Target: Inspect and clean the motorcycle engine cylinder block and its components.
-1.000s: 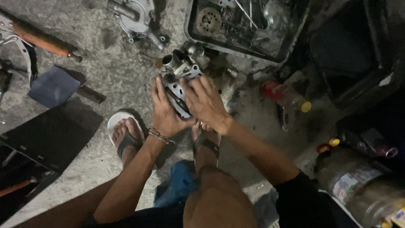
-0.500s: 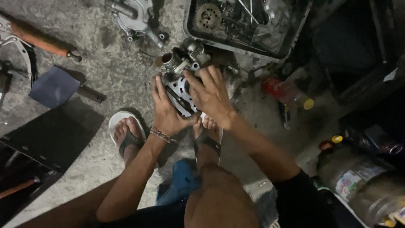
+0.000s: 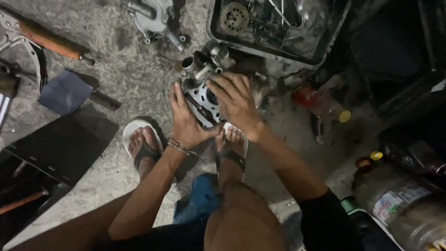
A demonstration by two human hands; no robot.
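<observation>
A grey metal engine cylinder part (image 3: 203,95) with a round bore rests on the concrete floor in front of my feet. My left hand (image 3: 186,122) grips its left side, a beaded bracelet on the wrist. My right hand (image 3: 236,102) lies over its right side, fingers spread on top. Behind it stands a small metal carburettor-like piece (image 3: 204,62). Both my feet, in sandals, sit just below the part.
A black tray (image 3: 320,56) with a sprocket and metal parts is at the top. A metal casting (image 3: 155,18) lies top left, a wooden-handled tool (image 3: 51,41) and a dark cloth (image 3: 65,93) at left. Bottles (image 3: 323,104) stand at right.
My hands and the cylinder part have shifted slightly; the right hand has spread further over the top of the part. The camera view has drifted a little.
</observation>
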